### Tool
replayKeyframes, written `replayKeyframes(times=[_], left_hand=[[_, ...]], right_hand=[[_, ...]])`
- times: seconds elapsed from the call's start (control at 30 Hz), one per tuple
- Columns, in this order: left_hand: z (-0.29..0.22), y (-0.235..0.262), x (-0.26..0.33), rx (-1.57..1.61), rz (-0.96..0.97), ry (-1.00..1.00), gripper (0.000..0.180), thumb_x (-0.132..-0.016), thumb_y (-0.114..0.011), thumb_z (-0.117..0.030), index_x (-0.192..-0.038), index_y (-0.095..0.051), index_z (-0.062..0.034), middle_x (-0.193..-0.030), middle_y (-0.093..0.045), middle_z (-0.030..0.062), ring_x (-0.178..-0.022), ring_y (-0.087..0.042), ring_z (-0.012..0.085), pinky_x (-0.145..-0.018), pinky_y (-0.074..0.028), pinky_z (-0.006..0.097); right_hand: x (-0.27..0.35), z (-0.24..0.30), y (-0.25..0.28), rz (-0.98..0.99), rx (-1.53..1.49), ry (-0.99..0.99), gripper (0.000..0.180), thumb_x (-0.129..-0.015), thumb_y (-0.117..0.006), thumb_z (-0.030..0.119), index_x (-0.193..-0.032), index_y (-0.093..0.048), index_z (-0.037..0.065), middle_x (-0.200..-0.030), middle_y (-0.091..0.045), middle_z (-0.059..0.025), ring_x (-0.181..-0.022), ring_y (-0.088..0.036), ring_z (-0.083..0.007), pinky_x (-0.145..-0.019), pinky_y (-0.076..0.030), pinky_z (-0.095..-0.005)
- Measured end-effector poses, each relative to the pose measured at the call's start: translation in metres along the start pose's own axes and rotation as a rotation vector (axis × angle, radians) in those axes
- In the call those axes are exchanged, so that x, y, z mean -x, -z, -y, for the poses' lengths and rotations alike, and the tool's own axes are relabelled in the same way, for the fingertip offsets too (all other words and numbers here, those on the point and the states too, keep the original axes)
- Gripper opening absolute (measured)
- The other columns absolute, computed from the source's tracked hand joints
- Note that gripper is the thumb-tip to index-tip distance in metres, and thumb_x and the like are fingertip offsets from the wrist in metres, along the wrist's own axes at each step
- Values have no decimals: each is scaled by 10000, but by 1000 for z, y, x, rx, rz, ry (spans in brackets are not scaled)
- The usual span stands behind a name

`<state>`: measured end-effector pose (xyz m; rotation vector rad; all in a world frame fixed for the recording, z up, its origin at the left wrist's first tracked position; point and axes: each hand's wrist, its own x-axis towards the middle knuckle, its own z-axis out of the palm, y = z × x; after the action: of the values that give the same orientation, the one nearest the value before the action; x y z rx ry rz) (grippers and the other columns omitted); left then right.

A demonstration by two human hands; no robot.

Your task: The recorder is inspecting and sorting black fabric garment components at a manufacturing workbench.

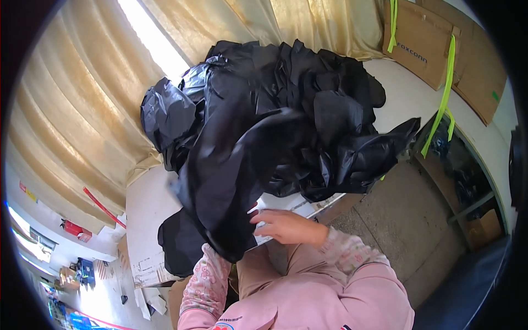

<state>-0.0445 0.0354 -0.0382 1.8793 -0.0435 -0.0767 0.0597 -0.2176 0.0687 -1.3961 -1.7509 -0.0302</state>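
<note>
Right hand (pixel 283 226), fingers loosely spread, sits beside the blurred black sheet (pixel 220 190) at ten o'clock; left hand (covered), fingers: cannot tell.

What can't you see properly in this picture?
All in the head view:
- The left hand: hidden by the black sheet; only the left sleeve shows.
- The black sheet's left edge: smeared by blur.
- The bottom of the heap of black sheets: covered by its upper layers.
- The blue things at lower left: too small, cut off by the picture's edge.
</note>
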Motion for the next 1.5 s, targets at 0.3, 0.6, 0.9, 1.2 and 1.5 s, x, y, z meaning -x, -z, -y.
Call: replayKeyframes(times=[0.3,0.6,0.9,1.2,1.5], left_hand=[[-11,3,5,-183,85,-162,522,-962,-440,-356,-1418,-420,-102,-1461,-403,154,-1338,-394,319,-1109,-311,435],[-28,-27,56,-467,-78,-231,506,-956,-449,-323,-1409,-430,-99,-1459,-405,149,-1341,-387,313,-1115,-299,421],[-57,-10,59,-735,-173,-291,490,-951,-457,-290,-1401,-441,-95,-1458,-407,145,-1345,-380,307,-1120,-287,407],[-41,-84,6,-714,21,-142,516,-897,-538,-286,-1338,-485,-24,-1436,-408,181,-1368,-320,304,-1150,-198,407],[-89,-43,55,504,-183,-107,629,-824,-730,-353,-1272,-524,36,-1247,-565,99,-1243,-471,219,-1049,-358,332]], right_hand=[[232,-169,103,-904,420,-1207,951,-723,-784,412,-1439,-299,15,-1437,-348,-283,-1357,-315,-399,-1114,-279,-452],[195,-213,100,-686,504,-1059,778,-727,-695,130,-1425,-359,64,-1331,-504,-223,-1245,-463,-392,-1058,-369,-404],[122,-134,121,-357,549,-1052,307,-848,-536,81,-1132,-629,9,-1053,-651,-223,-979,-630,-359,-854,-501,-405],[-20,4,1,-205,-85,-574,589,-787,-721,132,-1319,-491,31,-1306,-537,-182,-1123,-575,-226,-963,-426,-309],[7,-8,26,-457,-321,-781,201,-913,-595,98,-1047,-662,-36,-849,-679,-15,-792,-577,-58,-709,-458,-215]])
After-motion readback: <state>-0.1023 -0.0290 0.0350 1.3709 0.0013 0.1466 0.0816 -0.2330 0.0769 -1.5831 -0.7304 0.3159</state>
